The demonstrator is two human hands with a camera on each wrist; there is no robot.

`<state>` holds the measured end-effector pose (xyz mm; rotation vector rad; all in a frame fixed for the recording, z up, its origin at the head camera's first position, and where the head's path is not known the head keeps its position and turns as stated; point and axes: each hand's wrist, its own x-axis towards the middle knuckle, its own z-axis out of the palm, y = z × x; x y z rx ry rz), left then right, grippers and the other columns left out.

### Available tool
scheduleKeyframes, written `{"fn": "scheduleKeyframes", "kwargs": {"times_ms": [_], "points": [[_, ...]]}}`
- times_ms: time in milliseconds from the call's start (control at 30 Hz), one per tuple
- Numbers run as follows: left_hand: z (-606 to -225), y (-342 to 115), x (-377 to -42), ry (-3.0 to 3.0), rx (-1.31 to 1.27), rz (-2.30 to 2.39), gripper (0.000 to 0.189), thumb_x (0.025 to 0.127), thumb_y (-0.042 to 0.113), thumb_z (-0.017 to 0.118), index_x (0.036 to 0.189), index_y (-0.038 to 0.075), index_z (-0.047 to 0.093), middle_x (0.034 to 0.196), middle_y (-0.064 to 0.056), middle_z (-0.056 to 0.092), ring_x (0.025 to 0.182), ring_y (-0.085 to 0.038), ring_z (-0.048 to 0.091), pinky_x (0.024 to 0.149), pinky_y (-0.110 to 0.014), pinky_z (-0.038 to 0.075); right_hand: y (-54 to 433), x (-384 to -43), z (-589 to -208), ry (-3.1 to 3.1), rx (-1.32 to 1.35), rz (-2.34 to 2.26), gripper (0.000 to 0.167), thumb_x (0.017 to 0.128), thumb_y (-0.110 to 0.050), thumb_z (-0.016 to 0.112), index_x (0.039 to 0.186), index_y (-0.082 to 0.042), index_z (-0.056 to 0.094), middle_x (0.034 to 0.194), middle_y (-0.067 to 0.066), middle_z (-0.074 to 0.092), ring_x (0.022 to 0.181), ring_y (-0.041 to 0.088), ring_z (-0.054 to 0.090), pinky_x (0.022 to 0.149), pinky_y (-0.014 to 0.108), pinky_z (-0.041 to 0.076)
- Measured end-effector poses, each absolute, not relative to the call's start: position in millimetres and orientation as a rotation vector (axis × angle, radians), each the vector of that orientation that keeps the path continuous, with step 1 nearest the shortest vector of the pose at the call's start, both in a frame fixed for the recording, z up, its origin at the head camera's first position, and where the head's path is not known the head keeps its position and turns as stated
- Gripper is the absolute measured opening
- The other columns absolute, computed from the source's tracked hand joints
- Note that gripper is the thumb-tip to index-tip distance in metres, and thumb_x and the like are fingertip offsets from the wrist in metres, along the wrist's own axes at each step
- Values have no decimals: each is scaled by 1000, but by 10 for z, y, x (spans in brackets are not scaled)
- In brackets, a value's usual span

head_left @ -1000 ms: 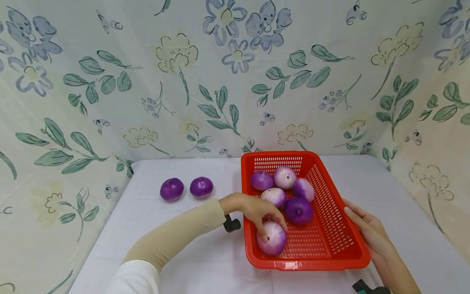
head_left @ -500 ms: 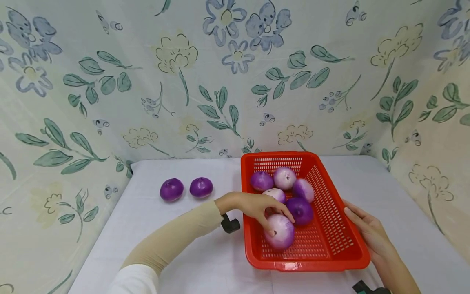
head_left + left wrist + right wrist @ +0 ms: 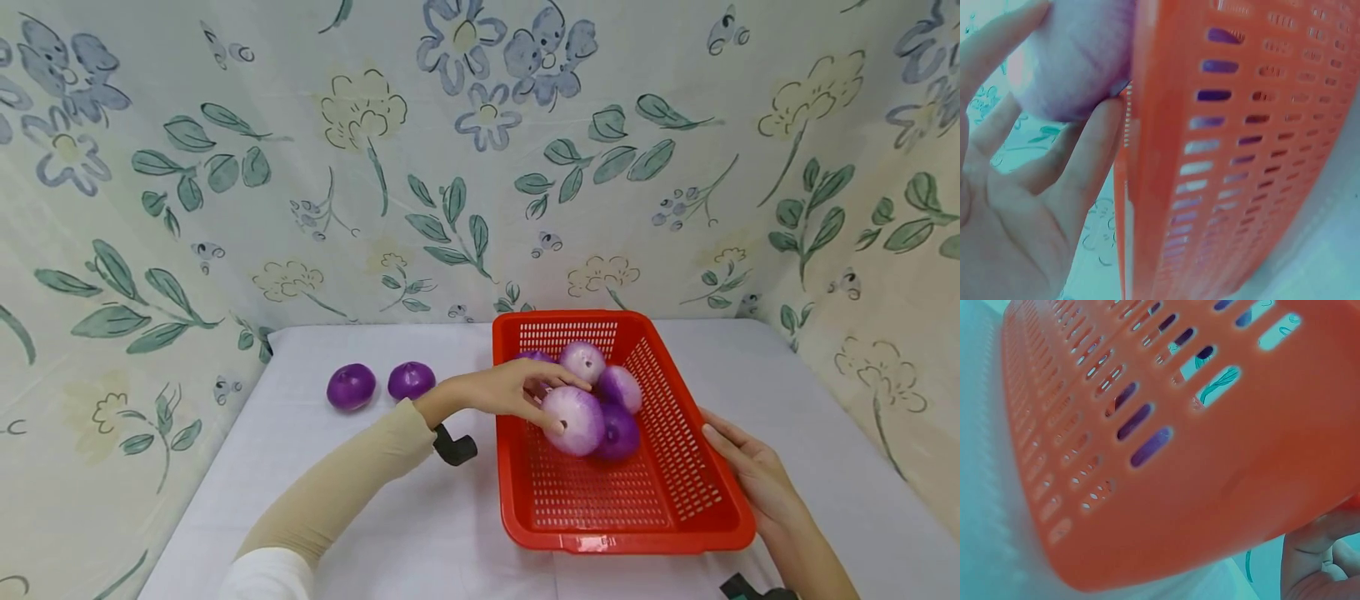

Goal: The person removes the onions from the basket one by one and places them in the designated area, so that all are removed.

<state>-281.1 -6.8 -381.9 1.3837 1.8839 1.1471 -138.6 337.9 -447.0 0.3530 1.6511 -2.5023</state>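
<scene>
In the head view my left hand (image 3: 498,392) grips a pale purple-and-white onion (image 3: 573,423) between thumb and fingers, raised over the others in a red plastic basket (image 3: 630,542). The left wrist view shows this onion (image 3: 1079,62) just beside the basket's rim. My right hand (image 3: 761,479) holds the basket's right rim, thumb on top; the right wrist view catches only part of its curled fingers. Inside the basket lie a dark purple onion (image 3: 621,437), a two-toned onion (image 3: 622,387), a whitish onion (image 3: 582,360) and a purple one (image 3: 534,356) partly covered by my hand.
Two purple onions, one (image 3: 351,387) at far left and another (image 3: 411,381) beside it, sit on the white-covered table (image 3: 420,517) left of the basket. A floral cloth (image 3: 450,208) hangs behind and on both sides.
My left hand has carried the pale onion from the basket's near left corner back and upward, now over the other onions. The right hand has stayed at the rim.
</scene>
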Motion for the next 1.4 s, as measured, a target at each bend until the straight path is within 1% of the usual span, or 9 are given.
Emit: {"fn": "scheduleKeyframes", "kwargs": {"times_ms": [100, 333, 567, 667, 833, 967, 1067, 1267, 1400], "points": [[-3803, -166, -2837, 1958, 1320, 1240, 61, 86, 14, 79, 142, 13, 55, 133, 3, 59, 113, -13, 58, 94, -30, 52, 3384, -1388, -4472, 1649, 364, -2496, 24, 103, -21, 58, 109, -37, 74, 110, -11, 72, 97, 11, 69, 81, 32, 58], [-3836, -446, -2908, 2079, 1178, 1405, 61, 86, 17, 80, 142, 20, 55, 136, 5, 57, 119, -15, 57, 95, -32, 52, 3392, -1385, -4475, 1645, 326, -2503, 24, 103, -21, 57, 112, -37, 73, 112, -10, 71, 98, 11, 69, 82, 32, 58], [-3830, -734, -2929, 2171, 983, 1567, 61, 87, 18, 79, 143, 22, 54, 140, 2, 54, 113, -25, 62, 92, -39, 54, 3392, -1383, -4481, 1635, 349, -2502, 26, 103, -19, 56, 109, -37, 74, 110, -11, 72, 97, 11, 69, 81, 31, 58], [-3831, -840, -2946, 2211, 899, 1617, 60, 87, 17, 79, 142, 22, 55, 140, 1, 55, 112, -27, 63, 93, -41, 54, 3391, -1385, -4475, 1633, 354, -2507, 27, 104, -19, 55, 108, -37, 75, 109, -11, 72, 96, 10, 69, 80, 31, 58], [-3851, -1002, -2979, 2319, 801, 1620, 59, 87, 23, 80, 141, 25, 57, 139, 1, 56, 113, -28, 62, 94, -41, 54, 3387, -1386, -4464, 1631, 360, -2510, 28, 104, -18, 55, 107, -37, 75, 108, -12, 72, 95, 10, 69, 80, 30, 58], [-3861, -1144, -2987, 2366, 690, 1623, 60, 86, 28, 81, 140, 30, 57, 139, -1, 55, 113, -31, 62, 91, -47, 55, 3377, -1388, -4460, 1622, 373, -2506, 27, 104, -19, 55, 106, -37, 75, 108, -11, 72, 95, 9, 69, 80, 30, 58], [-3860, -1258, -2987, 2408, 604, 1626, 62, 85, 31, 81, 141, 32, 55, 140, -3, 55, 114, -30, 62, 92, -48, 54, 3376, -1390, -4465, 1616, 377, -2503, 27, 104, -19, 55, 106, -37, 75, 108, -11, 72, 95, 9, 68, 80, 30, 58], [-3833, -1531, -2983, 2437, 513, 1686, 66, 85, 28, 81, 145, 27, 53, 141, -14, 53, 115, -34, 63, 98, -49, 50, 3378, -1393, -4470, 1612, 358, -2509, 28, 104, -18, 55, 107, -37, 75, 109, -11, 72, 96, 9, 68, 80, 30, 58], [-3822, -1716, -2991, 2452, 464, 1736, 65, 85, 26, 82, 144, 27, 53, 144, -15, 50, 118, -37, 60, 101, -50, 47, 3382, -1394, -4464, 1609, 365, -2507, 27, 104, -19, 56, 107, -37, 76, 108, -11, 72, 96, 8, 68, 79, 29, 58]]}}
